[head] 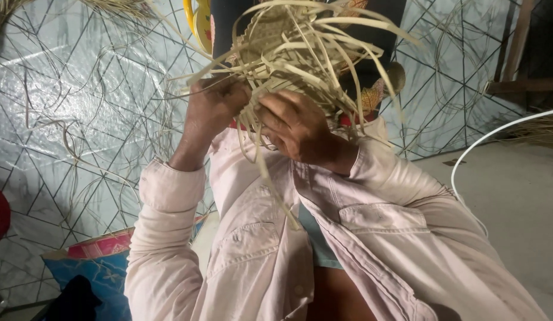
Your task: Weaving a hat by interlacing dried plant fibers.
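Pink shirt filled the near view. Above it, both hands, left hand and right hand, gripped the half-woven basket, pinching loose strips so the weave stayed tight.

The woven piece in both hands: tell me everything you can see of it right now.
The woven piece is a small, partly finished mat or basket base of flat, pale tan strips, like dried leaf or reed. Its tight checker weave shows at the top; many loose strip ends spray outward and curl down. It is held up in front of the chest, tilted. The left hand grips its lower left edge, the right hand pinches strips beneath it.
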